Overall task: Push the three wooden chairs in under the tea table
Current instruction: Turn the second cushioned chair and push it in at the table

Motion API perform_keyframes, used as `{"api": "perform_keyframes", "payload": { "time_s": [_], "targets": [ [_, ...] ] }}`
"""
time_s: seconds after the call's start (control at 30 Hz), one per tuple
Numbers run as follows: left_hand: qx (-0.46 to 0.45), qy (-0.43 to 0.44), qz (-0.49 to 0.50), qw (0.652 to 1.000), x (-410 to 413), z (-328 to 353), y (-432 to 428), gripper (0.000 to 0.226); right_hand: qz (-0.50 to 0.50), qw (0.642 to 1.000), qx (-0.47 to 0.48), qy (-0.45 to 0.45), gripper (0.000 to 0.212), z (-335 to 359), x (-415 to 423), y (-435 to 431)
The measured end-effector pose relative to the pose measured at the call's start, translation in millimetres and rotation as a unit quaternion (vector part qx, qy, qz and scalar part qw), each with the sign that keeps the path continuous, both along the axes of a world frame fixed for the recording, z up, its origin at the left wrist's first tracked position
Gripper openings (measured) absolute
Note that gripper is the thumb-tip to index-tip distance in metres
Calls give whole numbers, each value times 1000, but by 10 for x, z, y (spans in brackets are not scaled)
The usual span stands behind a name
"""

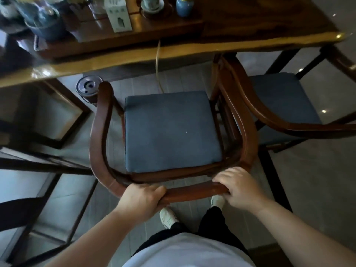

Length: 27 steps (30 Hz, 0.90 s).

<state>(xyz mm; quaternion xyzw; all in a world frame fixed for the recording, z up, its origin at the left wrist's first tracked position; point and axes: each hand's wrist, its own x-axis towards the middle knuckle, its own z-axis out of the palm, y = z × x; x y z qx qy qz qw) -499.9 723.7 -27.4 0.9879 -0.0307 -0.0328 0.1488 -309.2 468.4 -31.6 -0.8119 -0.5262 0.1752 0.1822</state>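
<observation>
Gripping the curved back rail of a dark reddish-brown wooden armchair with a blue seat cushion point(169, 132), the left hand point(142, 197) and right hand point(238, 187) are both closed around the rail, one toward each end. Ahead of the grip, the chair's front stands short of the edge of the glossy dark wooden tea table point(192, 49), with the armrest tips near that edge. Right of the grip, a second matching wooden armchair point(285, 105) sits just beside the first, partly under the tabletop.
</observation>
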Motion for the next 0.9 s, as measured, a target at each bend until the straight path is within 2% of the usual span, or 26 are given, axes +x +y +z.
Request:
{"api": "perform_keyframes", "payload": {
  "time_s": [0.17, 0.6, 0.7, 0.8, 0.9],
  "targets": [
    [19, 10, -15, 1000, 115, 72, 147, 37, -30, 999, 16, -10, 34, 34, 60, 118],
    [44, -69, -13, 997, 360, 308, 365, 45, -42, 999, 16, -30, 38, 179, 290, 324],
    [35, -63, -9, 997, 341, 323, 398, 45, -52, 998, 16, -29, 36, 175, 224, 353],
    [41, -38, -9, 998, 213, 281, 438, 42, -17, 999, -4, -31, 31, 107, 45, 356],
    [50, -17, 25, 998, 125, 245, 471, 39, 64, 997, -36, -15, 29, 67, 77, 423]
  ]
}}
